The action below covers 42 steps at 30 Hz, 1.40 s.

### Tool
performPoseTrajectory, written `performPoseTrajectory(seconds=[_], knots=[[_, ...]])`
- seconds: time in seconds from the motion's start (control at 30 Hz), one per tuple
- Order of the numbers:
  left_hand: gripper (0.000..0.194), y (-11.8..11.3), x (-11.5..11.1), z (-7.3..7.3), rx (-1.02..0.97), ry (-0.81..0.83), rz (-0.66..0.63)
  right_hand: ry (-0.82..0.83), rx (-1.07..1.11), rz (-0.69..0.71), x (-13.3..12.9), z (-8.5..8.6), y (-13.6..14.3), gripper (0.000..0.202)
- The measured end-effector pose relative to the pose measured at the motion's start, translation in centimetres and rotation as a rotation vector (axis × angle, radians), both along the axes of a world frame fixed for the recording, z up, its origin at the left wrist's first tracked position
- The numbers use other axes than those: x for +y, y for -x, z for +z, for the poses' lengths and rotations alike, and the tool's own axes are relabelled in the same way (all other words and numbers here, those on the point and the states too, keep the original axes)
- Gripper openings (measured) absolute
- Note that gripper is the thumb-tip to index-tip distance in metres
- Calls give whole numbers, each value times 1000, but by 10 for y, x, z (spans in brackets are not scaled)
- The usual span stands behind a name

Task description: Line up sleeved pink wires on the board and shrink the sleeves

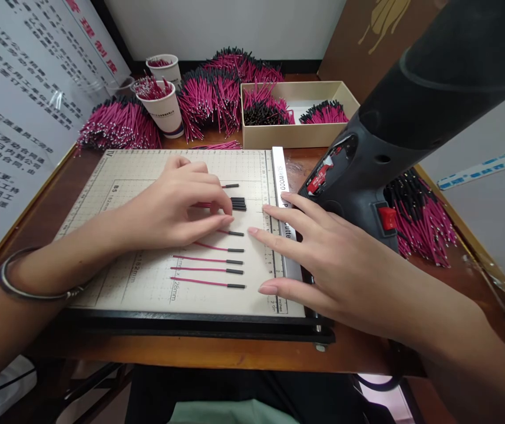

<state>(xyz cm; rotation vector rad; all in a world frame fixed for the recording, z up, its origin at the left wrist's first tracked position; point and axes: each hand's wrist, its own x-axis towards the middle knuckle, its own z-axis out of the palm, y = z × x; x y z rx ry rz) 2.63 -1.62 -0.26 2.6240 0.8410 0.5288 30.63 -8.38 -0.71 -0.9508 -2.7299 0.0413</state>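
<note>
My left hand (185, 203) is curled over a small bundle of pink wires with black sleeved ends (238, 204), its thumb and index finger closed together beside them. Exactly what lies between the fingertips is partly hidden by the hand. The bundle rests on a cream paper cutter board (146, 171) printed with grid lines. Below it, several single wires (208, 281) lie side by side, black ends to the right. My right hand (318, 247) has its fingers spread across the cutter's white ruler strip (281, 176) and the board's right margin, holding nothing.
A large dark tool like a heat gun (353, 159), with a red switch, looms at right. Piles of pink and black wires (119, 123) sit behind the board, with paper cups (164, 112) and a cardboard box (296, 135). More wires (424, 218) lie at far right.
</note>
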Motion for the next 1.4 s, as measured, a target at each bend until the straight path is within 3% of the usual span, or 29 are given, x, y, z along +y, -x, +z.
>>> performPoseTrajectory(seconds=[0.1,0.27,0.7,0.93,1.4], knots=[[22,0,1,-2,-9,-63,88,-27,28,-11,3,2,1,63],[23,-1,1,-4,-3,-73,110,-45,35,-1,8,4,2,61],[24,-2,3,-5,15,-63,97,-9,-23,-30,6,1,4,62],[27,-6,4,-2,48,-9,105,-60,29,-108,-1,-12,8,64],[24,-5,4,-3,14,-11,64,-43,-13,-58,2,-6,8,60]])
